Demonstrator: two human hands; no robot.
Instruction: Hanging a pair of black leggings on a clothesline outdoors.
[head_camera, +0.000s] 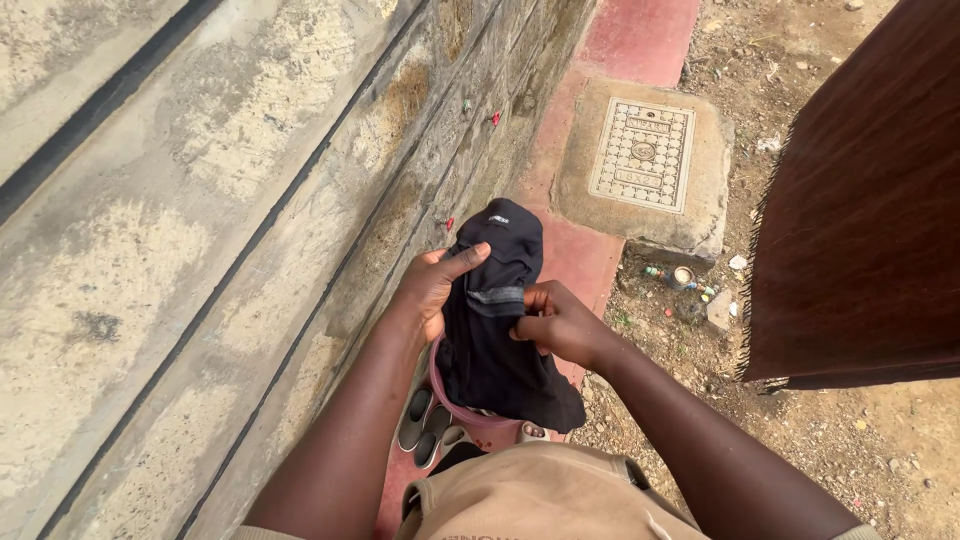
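Note:
A black garment (495, 350) with a grey band hangs between my hands in the middle of the head view. My left hand (432, 288) grips its left side, thumb stretched over the top. My right hand (553, 322) pinches the cloth at the grey band from the right. The garment's lower part drapes down over a pink basin (470, 412) near my body, mostly hidden.
A stone block wall (200, 230) runs along the left. Grey shoes (420, 425) lie at its foot on the red paved strip (585, 255). A concrete manhole cover (643, 152) sits ahead. A brown cloth (865, 210) hangs at right over dirt ground with litter.

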